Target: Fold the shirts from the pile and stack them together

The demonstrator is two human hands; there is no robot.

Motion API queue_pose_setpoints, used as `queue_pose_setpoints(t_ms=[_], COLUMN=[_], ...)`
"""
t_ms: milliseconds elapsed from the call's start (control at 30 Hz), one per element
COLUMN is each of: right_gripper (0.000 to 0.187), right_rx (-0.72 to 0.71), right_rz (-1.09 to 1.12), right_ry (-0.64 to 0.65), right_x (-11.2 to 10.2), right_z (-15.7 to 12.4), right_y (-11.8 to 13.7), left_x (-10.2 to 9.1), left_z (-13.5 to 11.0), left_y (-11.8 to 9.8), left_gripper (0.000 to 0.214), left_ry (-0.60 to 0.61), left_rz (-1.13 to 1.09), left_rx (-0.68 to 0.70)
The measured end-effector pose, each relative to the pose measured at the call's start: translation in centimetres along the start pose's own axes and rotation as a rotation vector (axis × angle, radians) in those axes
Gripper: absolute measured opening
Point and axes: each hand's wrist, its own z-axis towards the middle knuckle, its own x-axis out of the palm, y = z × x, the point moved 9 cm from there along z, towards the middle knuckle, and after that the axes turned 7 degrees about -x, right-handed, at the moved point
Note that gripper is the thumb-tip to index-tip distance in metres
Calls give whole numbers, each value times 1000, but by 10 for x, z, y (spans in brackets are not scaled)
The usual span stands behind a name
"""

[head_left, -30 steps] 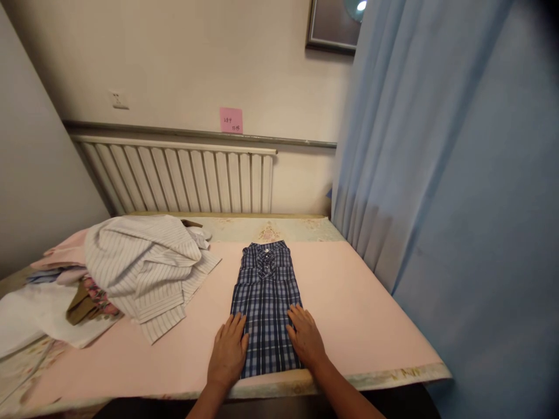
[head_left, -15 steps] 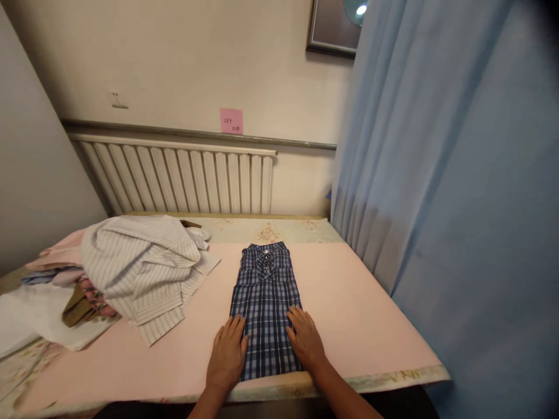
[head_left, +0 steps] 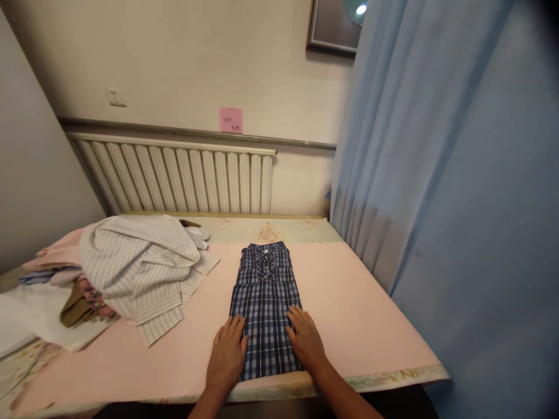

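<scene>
A dark blue plaid shirt (head_left: 264, 308), folded into a long narrow strip, lies on the pink cloth (head_left: 349, 308) in front of me. Its collar end with the buttons points away toward the wall. My left hand (head_left: 228, 350) rests flat on the shirt's lower left edge, fingers stretched forward. On the lower right edge lies my right hand (head_left: 305, 337), also flat with the fingers extended. Neither hand grips the fabric. Parts of both side edges are hidden under the fingers.
To the left is a heap of clothes, with a striped shirt (head_left: 144, 262) on top and a white garment (head_left: 48, 317) below. A radiator (head_left: 183, 177) stands behind the table. A blue curtain (head_left: 393, 145) hangs along the right side. The table's front edge is close to me.
</scene>
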Motion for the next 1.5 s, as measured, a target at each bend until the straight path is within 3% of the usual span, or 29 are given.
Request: queue_pose_setpoints(t_ms=[1500], right_gripper=[42], right_rx=[22], right_rz=[15], right_ry=[19], right_x=[0], right_z=[1], right_y=[0], left_x=[2], left_z=[0], left_y=[2], left_gripper=[45], left_ry=[-16], left_rz=[6], left_rx=[7])
